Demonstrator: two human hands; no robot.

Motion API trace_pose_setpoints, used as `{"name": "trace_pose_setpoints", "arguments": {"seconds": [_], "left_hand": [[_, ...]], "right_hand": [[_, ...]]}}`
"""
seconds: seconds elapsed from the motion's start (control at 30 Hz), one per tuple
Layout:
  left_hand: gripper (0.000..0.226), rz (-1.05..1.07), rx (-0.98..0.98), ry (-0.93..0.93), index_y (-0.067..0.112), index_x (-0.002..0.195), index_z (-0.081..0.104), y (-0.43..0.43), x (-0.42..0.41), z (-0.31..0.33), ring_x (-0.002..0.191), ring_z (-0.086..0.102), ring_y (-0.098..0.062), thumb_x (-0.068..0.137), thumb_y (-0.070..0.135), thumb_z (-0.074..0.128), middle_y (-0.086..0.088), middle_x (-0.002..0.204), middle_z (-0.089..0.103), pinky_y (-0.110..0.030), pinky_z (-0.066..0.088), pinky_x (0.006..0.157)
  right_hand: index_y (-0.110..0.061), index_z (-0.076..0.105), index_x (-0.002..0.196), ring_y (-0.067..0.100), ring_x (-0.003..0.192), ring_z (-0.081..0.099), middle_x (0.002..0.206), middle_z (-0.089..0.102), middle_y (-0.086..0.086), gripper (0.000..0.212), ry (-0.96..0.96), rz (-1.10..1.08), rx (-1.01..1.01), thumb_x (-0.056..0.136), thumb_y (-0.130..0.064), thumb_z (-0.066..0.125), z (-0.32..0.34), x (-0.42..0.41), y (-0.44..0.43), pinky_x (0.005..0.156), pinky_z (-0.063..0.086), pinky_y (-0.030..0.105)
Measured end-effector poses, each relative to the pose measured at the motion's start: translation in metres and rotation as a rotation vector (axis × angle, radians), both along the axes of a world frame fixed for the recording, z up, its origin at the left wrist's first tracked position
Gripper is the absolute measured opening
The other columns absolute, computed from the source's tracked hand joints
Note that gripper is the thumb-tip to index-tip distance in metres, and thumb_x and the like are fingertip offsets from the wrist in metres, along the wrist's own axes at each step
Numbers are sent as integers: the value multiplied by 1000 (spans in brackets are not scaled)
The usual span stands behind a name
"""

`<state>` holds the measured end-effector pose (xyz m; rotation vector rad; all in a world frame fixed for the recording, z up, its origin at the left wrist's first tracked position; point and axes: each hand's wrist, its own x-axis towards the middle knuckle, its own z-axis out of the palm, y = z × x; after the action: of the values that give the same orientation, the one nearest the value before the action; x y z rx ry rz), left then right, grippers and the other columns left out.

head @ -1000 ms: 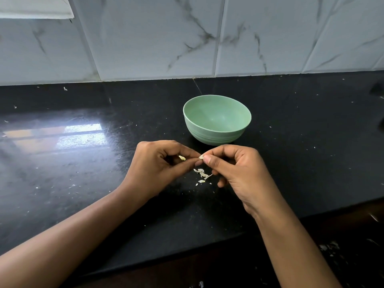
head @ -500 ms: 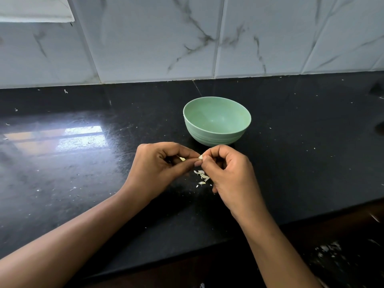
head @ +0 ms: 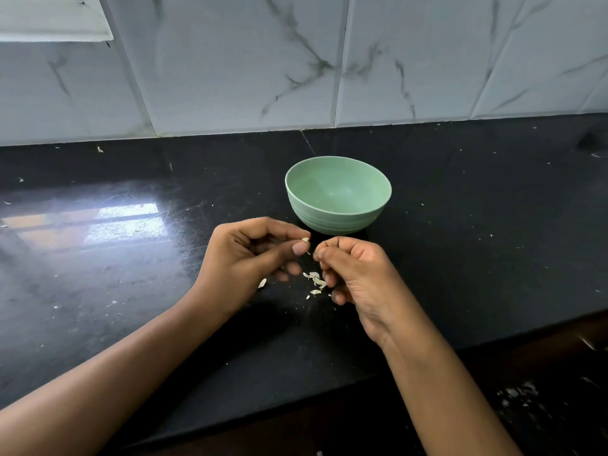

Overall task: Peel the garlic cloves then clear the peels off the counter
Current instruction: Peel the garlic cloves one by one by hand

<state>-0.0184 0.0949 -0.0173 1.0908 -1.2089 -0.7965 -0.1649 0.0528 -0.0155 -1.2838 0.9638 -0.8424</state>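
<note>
On the counter [head: 460, 258] we see the bowl [head: 339, 222], and at its 6 o'clock our left hand [head: 250, 258] and right hand [head: 358, 274] nearly meet above scattered peels [head: 316, 279]. The left pinches a clove [head: 306, 239] between thumb and forefinger at the bowl's 7 o'clock. The right is curled, fingertips pressed together, and we cannot tell what, if anything, they hold.

A pale green bowl [head: 335, 222] stands upright near the middle of a black stone worktop [head: 477, 258], apart from its back edge. Behind the worktop rise white wall tiles [head: 230, 60] veined in grey. A bright reflection [head: 125, 222] lies on the polished surface toward the left edge, and a white ledge [head: 49, 18] juts in at upper left.
</note>
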Motion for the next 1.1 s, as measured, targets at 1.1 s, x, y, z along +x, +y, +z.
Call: {"name": "trace_pose_setpoints", "arguments": {"seconds": [1.1], "left_hand": [[25,-65,382,160,11,87,66,-8,5,2,45,60,-9,63,15,71,-5,76,74,-16,41,36]], "right_hand": [[-23,67,75,14,57,59,64,65,-4,18,220,-27,-596,82,-18,51,-11,-14,-23,59,51,39]]}}
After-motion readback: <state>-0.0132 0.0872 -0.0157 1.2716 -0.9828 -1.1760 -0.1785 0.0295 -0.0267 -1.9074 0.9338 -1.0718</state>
